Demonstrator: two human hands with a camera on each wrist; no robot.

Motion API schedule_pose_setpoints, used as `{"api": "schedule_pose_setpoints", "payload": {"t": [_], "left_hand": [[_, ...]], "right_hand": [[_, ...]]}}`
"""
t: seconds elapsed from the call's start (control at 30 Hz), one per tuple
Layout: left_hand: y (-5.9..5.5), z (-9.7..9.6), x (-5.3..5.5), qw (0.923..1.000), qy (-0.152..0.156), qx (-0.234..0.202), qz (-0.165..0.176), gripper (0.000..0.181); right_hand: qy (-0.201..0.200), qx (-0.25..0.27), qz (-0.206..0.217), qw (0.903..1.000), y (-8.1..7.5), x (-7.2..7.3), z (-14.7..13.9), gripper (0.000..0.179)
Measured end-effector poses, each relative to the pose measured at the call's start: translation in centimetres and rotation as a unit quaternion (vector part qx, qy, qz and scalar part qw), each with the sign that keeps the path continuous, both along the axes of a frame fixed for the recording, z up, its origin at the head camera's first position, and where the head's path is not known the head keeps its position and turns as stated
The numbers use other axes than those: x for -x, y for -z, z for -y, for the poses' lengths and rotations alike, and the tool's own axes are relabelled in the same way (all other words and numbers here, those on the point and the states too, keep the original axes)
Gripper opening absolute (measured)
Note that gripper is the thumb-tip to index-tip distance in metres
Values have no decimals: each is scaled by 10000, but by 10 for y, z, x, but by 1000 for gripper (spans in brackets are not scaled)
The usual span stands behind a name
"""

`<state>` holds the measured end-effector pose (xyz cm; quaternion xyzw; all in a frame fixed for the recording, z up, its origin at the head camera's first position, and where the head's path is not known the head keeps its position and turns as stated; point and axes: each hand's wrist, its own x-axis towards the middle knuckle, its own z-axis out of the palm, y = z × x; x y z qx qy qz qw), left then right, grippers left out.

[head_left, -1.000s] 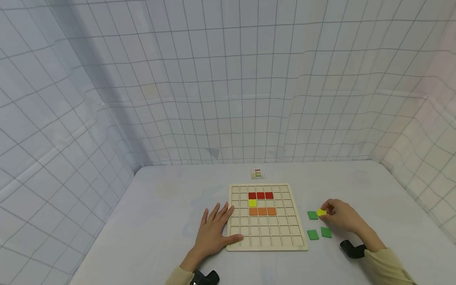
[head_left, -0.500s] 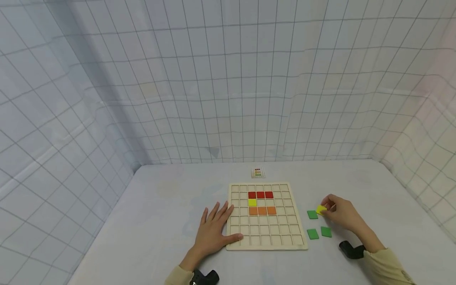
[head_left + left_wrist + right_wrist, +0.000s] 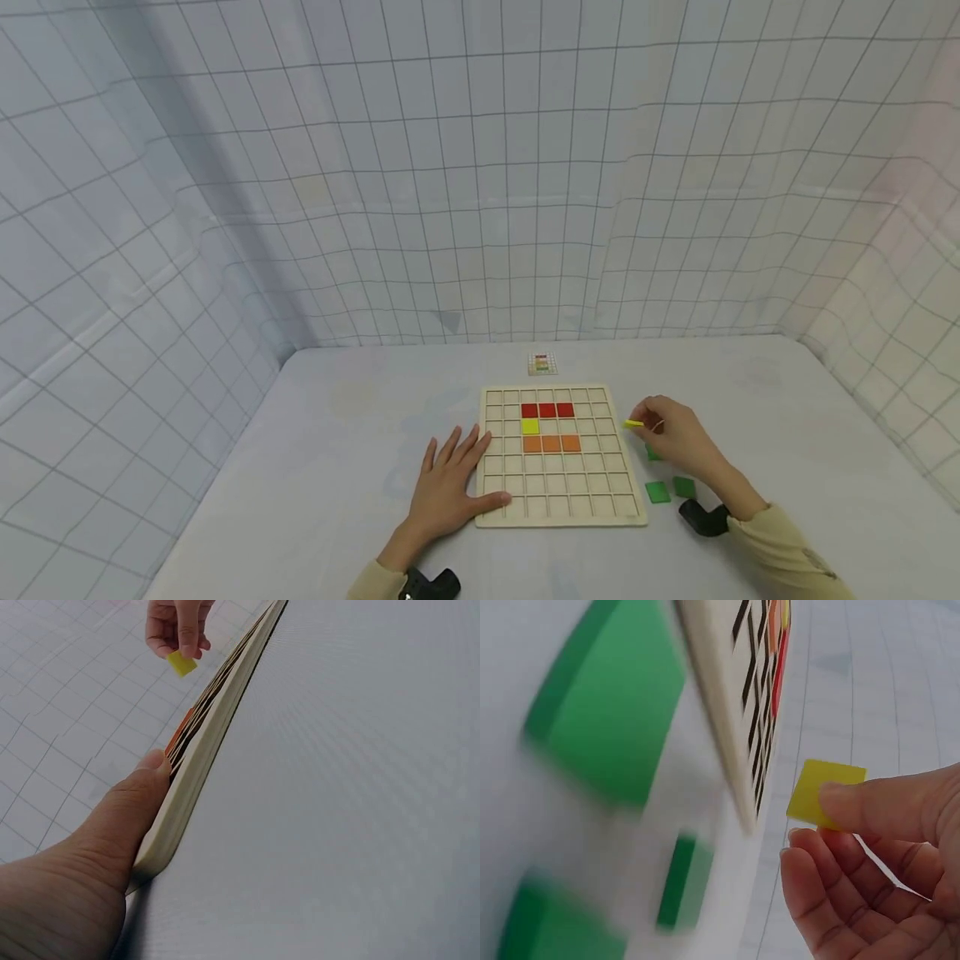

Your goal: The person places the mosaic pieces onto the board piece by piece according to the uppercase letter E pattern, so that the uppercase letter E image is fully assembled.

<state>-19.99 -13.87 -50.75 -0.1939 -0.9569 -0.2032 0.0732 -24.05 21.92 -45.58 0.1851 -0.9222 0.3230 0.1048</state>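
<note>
My right hand (image 3: 675,437) pinches a yellow square tile (image 3: 633,424) between thumb and fingers, just off the right edge of a pale grid board (image 3: 555,506). In the right wrist view the thumb lies across the face of this yellow tile (image 3: 806,796). My left hand (image 3: 444,496) rests at the board's left edge, fingers spread, its thumb (image 3: 127,802) over the rim. Set in the board are a row of three red tiles (image 3: 547,411), one yellow tile (image 3: 530,427) under the leftmost red one, and a row of three orange tiles (image 3: 551,444) below.
Three green tiles lie on the white table (image 3: 337,467) right of the board; two (image 3: 657,492) are nearer the front, and a third (image 3: 652,453) is partly covered by the right hand. Behind the board lies a small card (image 3: 542,363) with a coloured grid pattern. Checked cloth (image 3: 480,208) surrounds the table.
My right hand has lifted the yellow tile from beside the green ones and carried it left to the board's edge. The left hand has stayed in place.
</note>
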Motion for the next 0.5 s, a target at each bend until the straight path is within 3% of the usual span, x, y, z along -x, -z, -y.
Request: {"api": "schedule_pose_setpoints", "payload": {"t": [0.23, 0.5], "left_hand": [[0, 0, 0, 10000, -16, 42, 2, 94], [1, -1, 1, 9999, -53, 24, 88, 94]], "right_hand": [[-890, -77, 77, 9960, -5, -2, 48, 14], [-1344, -313, 346, 9898, -4, -7, 92, 14]]}}
